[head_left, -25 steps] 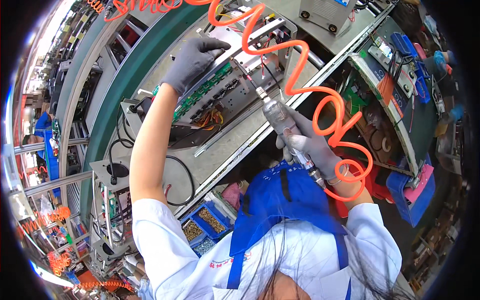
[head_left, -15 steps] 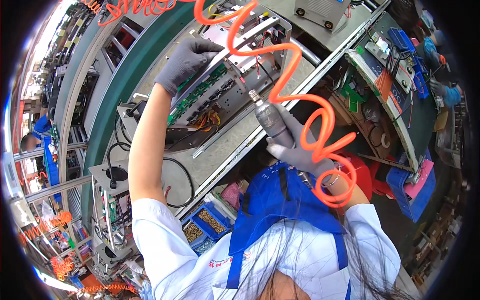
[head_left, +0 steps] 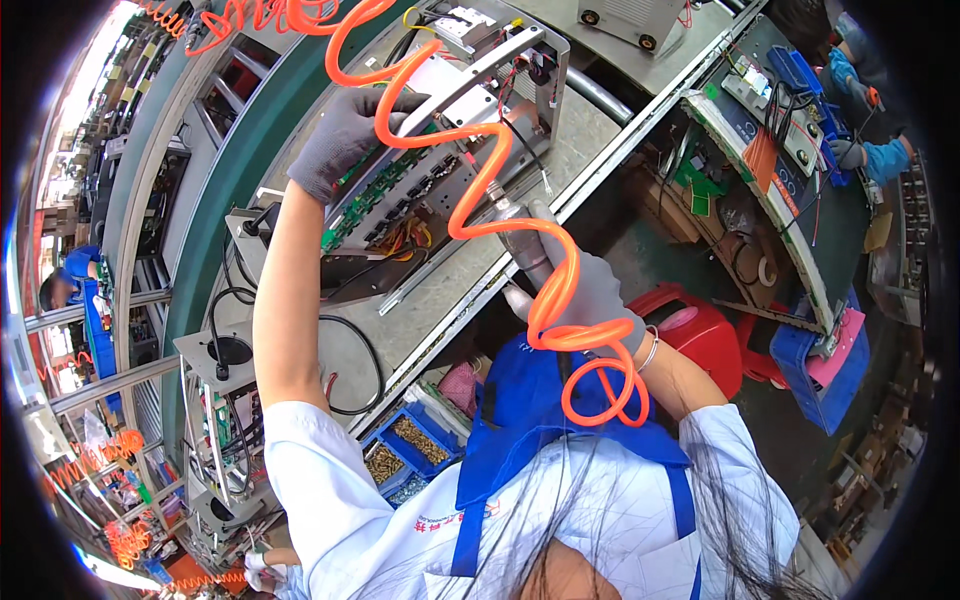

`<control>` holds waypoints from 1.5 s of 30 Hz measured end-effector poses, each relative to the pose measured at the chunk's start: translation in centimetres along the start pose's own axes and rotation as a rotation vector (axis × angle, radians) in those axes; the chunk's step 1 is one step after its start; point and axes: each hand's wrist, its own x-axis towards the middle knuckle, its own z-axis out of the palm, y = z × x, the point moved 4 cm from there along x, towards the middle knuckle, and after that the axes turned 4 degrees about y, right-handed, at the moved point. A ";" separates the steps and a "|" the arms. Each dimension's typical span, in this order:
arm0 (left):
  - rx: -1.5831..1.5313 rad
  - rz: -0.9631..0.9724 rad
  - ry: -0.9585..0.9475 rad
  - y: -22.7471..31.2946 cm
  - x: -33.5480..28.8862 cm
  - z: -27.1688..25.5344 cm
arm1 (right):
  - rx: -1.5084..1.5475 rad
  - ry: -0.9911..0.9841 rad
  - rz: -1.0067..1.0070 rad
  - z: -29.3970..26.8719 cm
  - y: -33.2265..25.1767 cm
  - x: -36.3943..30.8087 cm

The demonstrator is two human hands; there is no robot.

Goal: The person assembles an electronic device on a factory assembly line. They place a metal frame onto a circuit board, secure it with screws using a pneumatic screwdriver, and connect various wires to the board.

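My left hand (head_left: 342,142), in a grey glove, has its fingers closed over the metal bar (head_left: 472,82) along the top of an open equipment chassis (head_left: 432,207). Green circuit boards (head_left: 350,212) and coloured wires line its near side. In my gloved right hand (head_left: 592,292) is a dark air screwdriver (head_left: 524,245). Its tip points up and left toward the chassis, apart from it. An orange coiled air hose (head_left: 482,188) loops in front of the tool and covers part of that hand.
A bench edge rail (head_left: 600,188) runs diagonally below the chassis. Blue bins (head_left: 394,447) of small brass parts stand near my left elbow. At right are a red stool (head_left: 715,350), a blue crate (head_left: 812,400) and a co-worker's gloved hand (head_left: 848,154). A green curved conveyor edge (head_left: 213,190) lies left.
The screwdriver and my right hand have moved slightly left. The hose has swung left, across the tool. My left hand stays on the bar, while the whole view has shifted a little.
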 end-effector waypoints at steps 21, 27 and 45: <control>-0.078 -0.056 0.099 0.8 -0.5 1.2 | 1.233 -0.375 0.623 -2.1 0.4 1.3; -0.010 -0.089 0.111 0.9 -0.6 1.3 | 1.214 -0.383 0.597 -2.3 0.2 1.5; -0.043 0.032 0.500 1.8 -1.0 0.8 | 1.206 0.061 0.857 -14.3 21.7 6.6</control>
